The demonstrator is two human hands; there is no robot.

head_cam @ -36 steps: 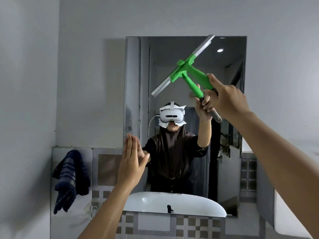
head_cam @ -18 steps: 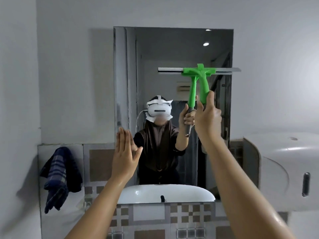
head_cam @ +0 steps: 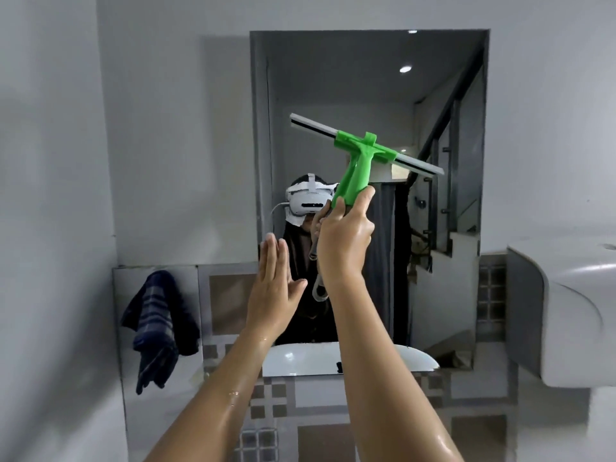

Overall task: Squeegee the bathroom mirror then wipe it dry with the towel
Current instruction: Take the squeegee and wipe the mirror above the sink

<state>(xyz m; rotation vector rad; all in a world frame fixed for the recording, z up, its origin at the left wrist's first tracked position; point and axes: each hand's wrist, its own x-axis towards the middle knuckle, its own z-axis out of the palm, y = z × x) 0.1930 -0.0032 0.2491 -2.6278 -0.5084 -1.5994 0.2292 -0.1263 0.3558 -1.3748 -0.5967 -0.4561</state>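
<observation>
A rectangular mirror hangs on the grey wall ahead. My right hand grips the green handle of a squeegee; its grey blade is tilted, left end high, in front of the mirror's middle. Whether the blade touches the glass I cannot tell. My left hand is flat, fingers straight up, against the mirror's lower left edge. A dark blue checked towel hangs on the tiled wall, left of the mirror. Both forearms look wet.
A white dispenser or fixture juts from the wall at the right. Patterned tiles run below the mirror. The mirror reflects a white basin and a person wearing a headset.
The squeegee has come down and moved left across the mirror, and its blade went from level to tilted down at the right. My left hand has stayed flat at the mirror's lower left.
</observation>
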